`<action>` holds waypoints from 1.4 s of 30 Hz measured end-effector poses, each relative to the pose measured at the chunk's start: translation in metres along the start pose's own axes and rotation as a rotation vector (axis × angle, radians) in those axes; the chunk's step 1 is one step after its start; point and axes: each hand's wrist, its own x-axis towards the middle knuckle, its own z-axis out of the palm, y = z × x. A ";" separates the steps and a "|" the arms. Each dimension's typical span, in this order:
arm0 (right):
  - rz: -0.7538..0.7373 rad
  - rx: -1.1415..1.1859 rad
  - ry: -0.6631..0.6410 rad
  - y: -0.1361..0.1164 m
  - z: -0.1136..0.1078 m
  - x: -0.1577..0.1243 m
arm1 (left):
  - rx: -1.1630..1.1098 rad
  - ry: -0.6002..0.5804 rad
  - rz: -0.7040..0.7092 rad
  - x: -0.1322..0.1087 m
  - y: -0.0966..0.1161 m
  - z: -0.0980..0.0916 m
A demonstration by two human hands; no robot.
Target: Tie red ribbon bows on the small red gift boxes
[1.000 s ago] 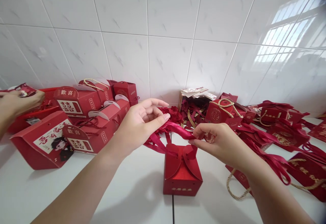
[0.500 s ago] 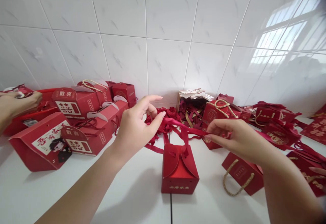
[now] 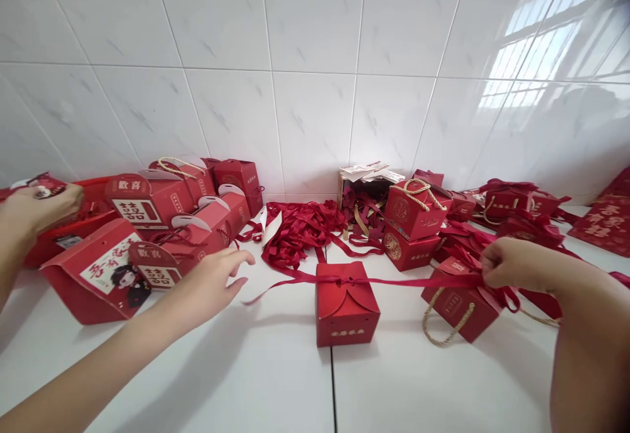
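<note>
Over my head feed I count 1 small red box [image 3: 344,325] mid-table, gold-lettered 安居乐业, and 1 ribbon [image 3: 408,283] across its top. My right hand's [image 3: 514,266] fingers close on the ribbon; my left hand [image 3: 221,283] is open, near its loose end. At left, 2 gable boxes [image 3: 132,211] read 囍.

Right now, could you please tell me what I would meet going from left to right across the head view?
Co-worker's hand, cartoon-printed box, left hand, ribboned centre box, two stacked boxes, right hand.
</note>
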 end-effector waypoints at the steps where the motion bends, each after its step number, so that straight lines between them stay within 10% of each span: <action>1: 0.006 -0.041 -0.075 -0.004 0.001 -0.001 | -0.031 -0.014 0.009 -0.001 0.003 0.003; 3: 0.000 -0.120 -0.232 -0.019 0.002 -0.002 | -0.133 -0.009 0.032 -0.001 0.019 0.008; 8: -0.272 0.010 -0.163 -0.086 0.021 -0.009 | -0.481 -0.015 0.054 0.010 0.063 0.034; 15: -0.530 0.087 -0.389 -0.137 0.076 0.003 | -0.805 -0.212 -0.084 0.025 0.079 0.076; 23: -0.494 0.055 -0.597 -0.126 0.080 0.012 | -0.849 -0.118 0.024 0.021 0.108 0.048; 30: -0.589 0.132 -0.488 -0.140 0.099 0.004 | -0.903 -0.254 0.176 0.020 0.138 0.031; 42: -0.612 0.171 -0.290 -0.137 0.088 0.005 | -0.582 -0.166 0.014 0.030 0.100 0.002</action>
